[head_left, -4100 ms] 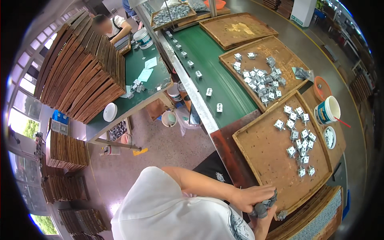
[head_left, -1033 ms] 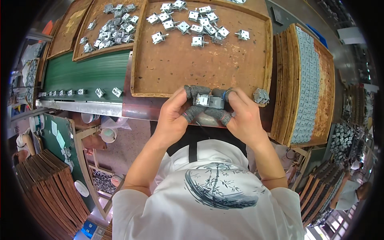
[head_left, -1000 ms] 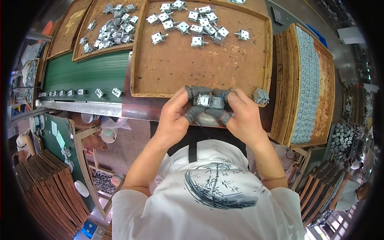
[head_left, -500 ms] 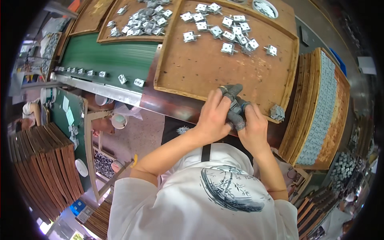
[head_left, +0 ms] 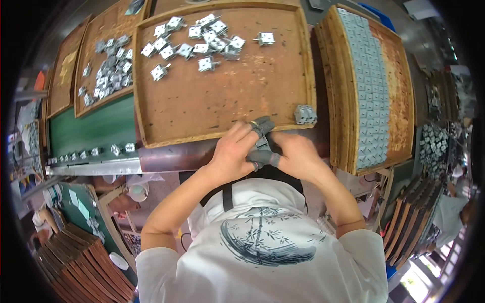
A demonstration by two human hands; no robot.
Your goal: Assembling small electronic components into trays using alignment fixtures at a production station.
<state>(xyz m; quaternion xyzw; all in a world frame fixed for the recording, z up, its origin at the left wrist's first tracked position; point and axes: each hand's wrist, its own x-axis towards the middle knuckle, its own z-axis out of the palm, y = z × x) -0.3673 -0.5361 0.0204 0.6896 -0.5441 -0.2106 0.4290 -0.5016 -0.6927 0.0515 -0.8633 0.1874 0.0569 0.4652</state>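
My left hand (head_left: 233,151) and my right hand (head_left: 297,155) meet just past the near edge of a wooden tray (head_left: 222,108). Dark grey cots cover some of the fingers. Pinched between the fingertips is a small grey metal part (head_left: 261,143), mostly hidden by them; both hands are closed on it. Inside the tray, loose boxy metal parts with thin pins (head_left: 206,63) lie scattered over the far half. A tight little block of the same grey parts (head_left: 305,114) stands in the near right corner.
At right, a stack of wooden trays (head_left: 336,101) has rows of grey parts in its top tray. Another tray (head_left: 86,50) with heaped parts lies at left. A spaced row of parts (head_left: 96,151) sits along the green belt (head_left: 91,131). Other people (head_left: 449,217) are at both sides.
The view has swung to the right, so tray and belt appear further left. My hands stay together around the small metal part, the right one now turned more over it.
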